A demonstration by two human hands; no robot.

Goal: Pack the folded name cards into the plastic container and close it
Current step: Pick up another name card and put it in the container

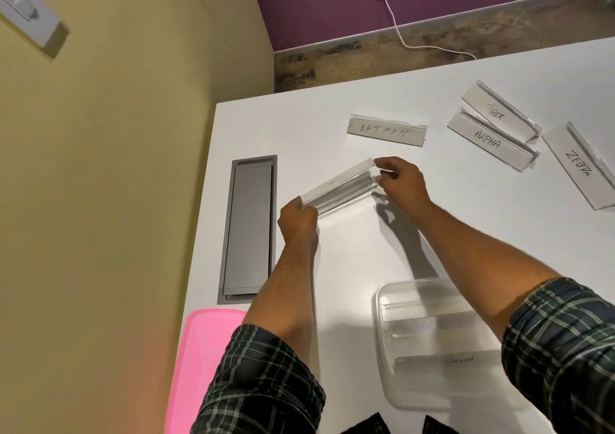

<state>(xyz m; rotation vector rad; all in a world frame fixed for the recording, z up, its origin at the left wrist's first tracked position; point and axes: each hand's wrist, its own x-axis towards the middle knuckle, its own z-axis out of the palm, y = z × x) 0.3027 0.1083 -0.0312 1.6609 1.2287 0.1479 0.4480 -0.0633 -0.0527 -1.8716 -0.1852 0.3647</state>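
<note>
I hold one clear name card (339,185) above the white table (366,250), tilted from lower left to upper right. My left hand (297,222) grips its lower left end and my right hand (401,180) pinches its upper right end. The clear plastic container (386,340) sits open at the lower right, with name cards lying inside, partly hidden by my right sleeve. On the table lie the cards BATMAN (386,130), TIGER (496,112), ALPHA (487,140) and ZEBRA (577,167). The pink lid (203,367) rests at the table's lower left corner.
A grey cable hatch (249,227) is set into the table along its left edge. The table's left edge runs beside a beige wall. A white cable (399,34) trails over the floor behind the table to a wall socket.
</note>
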